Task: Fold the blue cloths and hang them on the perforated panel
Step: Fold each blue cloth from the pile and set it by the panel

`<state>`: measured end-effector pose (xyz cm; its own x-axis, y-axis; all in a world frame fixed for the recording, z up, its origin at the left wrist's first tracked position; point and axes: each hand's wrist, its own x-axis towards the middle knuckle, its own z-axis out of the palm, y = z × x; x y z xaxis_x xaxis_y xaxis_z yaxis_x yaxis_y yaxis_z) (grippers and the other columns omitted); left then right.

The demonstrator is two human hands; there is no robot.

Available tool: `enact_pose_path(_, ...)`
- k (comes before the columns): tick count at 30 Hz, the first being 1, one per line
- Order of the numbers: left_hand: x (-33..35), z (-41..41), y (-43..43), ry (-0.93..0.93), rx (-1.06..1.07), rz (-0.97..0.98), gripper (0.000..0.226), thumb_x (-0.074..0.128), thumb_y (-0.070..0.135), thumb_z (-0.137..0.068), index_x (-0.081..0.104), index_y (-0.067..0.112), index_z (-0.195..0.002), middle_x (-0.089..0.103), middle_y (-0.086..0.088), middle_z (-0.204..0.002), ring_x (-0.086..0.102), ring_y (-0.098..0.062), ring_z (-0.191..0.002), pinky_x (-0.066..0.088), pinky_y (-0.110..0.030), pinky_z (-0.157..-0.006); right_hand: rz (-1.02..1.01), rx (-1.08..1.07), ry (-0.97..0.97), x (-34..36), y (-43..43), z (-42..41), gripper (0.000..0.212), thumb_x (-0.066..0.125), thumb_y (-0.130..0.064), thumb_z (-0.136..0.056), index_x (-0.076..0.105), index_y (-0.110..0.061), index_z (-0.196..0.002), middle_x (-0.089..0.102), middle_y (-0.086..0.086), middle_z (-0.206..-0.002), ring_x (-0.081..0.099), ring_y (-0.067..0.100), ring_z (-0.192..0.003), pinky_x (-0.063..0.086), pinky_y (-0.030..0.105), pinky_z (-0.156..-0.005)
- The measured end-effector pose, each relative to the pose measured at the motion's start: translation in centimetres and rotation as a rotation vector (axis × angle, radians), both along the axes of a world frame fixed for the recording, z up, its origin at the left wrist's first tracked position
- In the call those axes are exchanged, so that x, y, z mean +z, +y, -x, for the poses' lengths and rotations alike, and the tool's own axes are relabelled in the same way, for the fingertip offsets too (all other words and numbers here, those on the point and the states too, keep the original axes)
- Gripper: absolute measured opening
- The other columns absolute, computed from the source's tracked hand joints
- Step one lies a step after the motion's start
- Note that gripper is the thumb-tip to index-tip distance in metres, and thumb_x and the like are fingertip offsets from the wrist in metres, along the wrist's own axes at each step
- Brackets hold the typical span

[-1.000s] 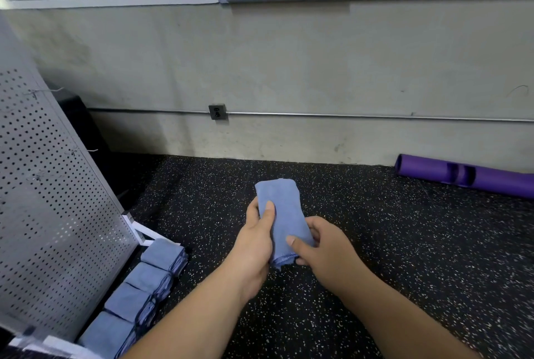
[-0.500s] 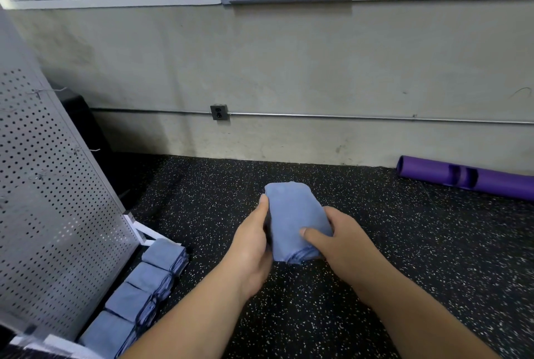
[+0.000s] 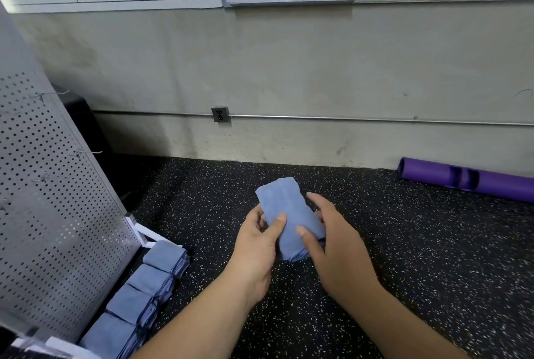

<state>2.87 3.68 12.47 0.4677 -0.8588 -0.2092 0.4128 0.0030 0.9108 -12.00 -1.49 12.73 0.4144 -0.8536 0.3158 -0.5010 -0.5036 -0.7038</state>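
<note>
1. We see a folded blue terry cloth (image 3: 284, 208) held between both hands over the black speckled rubber floor (image 3: 433, 272), its loose layered edges at the end nearest us.
2. The left hand (image 3: 257, 246) grasps the cloth's left side, with the thumb pressed on the front face and the fingers curled behind.
3. The right hand (image 3: 335, 246) grasps the right side, with the thumb on the front and the index finger lying along the edge.
4. At our left stands the grey perforated metal panel (image 3: 52, 214), leaning, with thin wire hooks (image 3: 86, 153) sticking out of it.
5. Four more folded blue cloths (image 3: 144, 292) lie in a row on the floor along the panel's foot.
6. A purple foam roller (image 3: 468, 179) lies by the wall at far right, well apart from the hands.
</note>
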Motion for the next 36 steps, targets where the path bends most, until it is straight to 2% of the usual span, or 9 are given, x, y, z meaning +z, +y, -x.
enact_pose_path(4,0.0,0.4,0.0,0.013,0.028,0.009,0.031,0.064,0.02,-0.107,0.061,0.022,-0.138,0.078,-0.001,-0.125,0.076,-0.022,-0.114,0.058,-0.052,-0.104,0.029,-0.073,-0.052,-1.0,0.9,-1.2,0.041,0.039,-0.04,-0.112,0.056,-0.035,-0.149,0.062,-0.019,-0.117,0.062,0.001,-0.101,0.053,0.029,-0.088)
enact_pose_path(9,-0.5,1.2,0.1,0.023,0.007,0.009,0.029,0.059,0.02,-0.11,0.058,0.028,-0.138,0.078,0.0,-0.124,0.077,-0.022,-0.112,0.061,-0.046,-0.099,0.016,-0.176,-0.008,-2.4,1.5,-2.1,0.04,0.048,-0.036,-0.109,0.064,-0.022,-0.143,0.05,-0.014,-0.109,0.05,0.006,-0.1,0.043,0.024,-0.08)
enact_pose_path(16,-1.8,-0.4,0.6,-0.306,0.007,-0.014,0.059,0.063,0.009,-0.106,0.045,0.035,-0.155,0.069,0.011,-0.139,0.068,-0.006,-0.124,0.057,-0.039,-0.108,-0.182,-0.016,-0.063,-2.2,0.2,-3.2,0.069,0.039,-0.021,-0.111,0.008,-0.044,-0.168,0.039,-0.013,-0.161,0.049,0.009,-0.134,0.049,0.035,-0.106)
enact_pose_path(20,-2.3,-1.4,1.5,-0.435,0.003,-0.002,0.067,0.062,0.016,-0.107,0.031,0.036,-0.164,0.058,0.007,-0.151,0.061,-0.008,-0.134,0.054,-0.038,-0.111,-0.385,0.064,-0.21,-1.5,-0.3,-4.8,0.059,0.035,-0.038,-0.115,0.012,-0.045,-0.168,0.042,-0.019,-0.151,0.057,-0.007,-0.11,0.041,0.004,-0.088)
enact_pose_path(22,-2.7,-2.1,2.0,-0.443,0.033,-0.006,0.07,0.061,0.022,-0.107,0.027,0.046,-0.163,0.055,0.005,-0.156,0.059,-0.013,-0.138,0.053,-0.043,-0.113,-0.453,0.091,-0.273,-1.7,-0.5,-6.0,0.056,0.036,-0.035,-0.115,0.018,-0.041,-0.168,0.039,-0.017,-0.153,0.053,-0.008,-0.112,0.037,0.0,-0.088)
enact_pose_path(25,-3.1,-3.6,3.1,-0.479,0.037,-0.03,0.073,0.059,0.027,-0.107,0.021,0.055,-0.163,0.049,0.01,-0.161,0.055,-0.008,-0.142,0.049,-0.041,-0.117,-0.423,0.1,-0.311,-2.6,-0.2,-8.2,0.054,0.037,-0.028,-0.116,0.024,-0.04,-0.167,0.039,-0.015,-0.156,0.047,0.002,-0.129,0.034,0.019,-0.107)
enact_pose_path(28,-3.4,-5.2,4.6,-0.601,-0.06,-0.092,0.076,0.061,0.029,-0.108,0.018,0.051,-0.166,0.036,0.022,-0.167,0.043,0.008,-0.145,0.038,-0.025,-0.122,-0.405,0.1,-0.302,-3.5,0.5,-10.6,0.052,0.036,-0.022,-0.116,0.032,-0.04,-0.165,0.044,-0.015,-0.15,0.052,-0.002,-0.119,0.037,0.017,-0.099)
enact_pose_path(31,-4.2,-7.8,5.9,-0.66,-0.143,-0.195,0.074,0.068,0.03,-0.105,0.029,0.044,-0.166,0.042,0.014,-0.164,0.048,0.006,-0.138,0.037,-0.01,-0.112,-0.405,0.119,-0.237,-5.1,0.5,-12.9,0.053,0.038,-0.016,-0.115,0.036,-0.039,-0.164,0.047,-0.007,-0.157,0.048,0.006,-0.127,0.035,0.024,-0.102)
enact_pose_path(36,-5.2,-13.5,8.3,-0.619,-0.1,-0.312,0.083,0.078,0.026,-0.098,0.032,0.033,-0.166,0.048,0.007,-0.158,0.05,-0.003,-0.137,0.041,-0.015,-0.11,-0.502,0.297,-0.214,-7.4,1.5,-17.3,0.051,0.045,-0.018,-0.114,0.045,-0.043,-0.158,0.053,-0.007,-0.155,0.058,0.012,-0.13,0.049,0.04,-0.111)
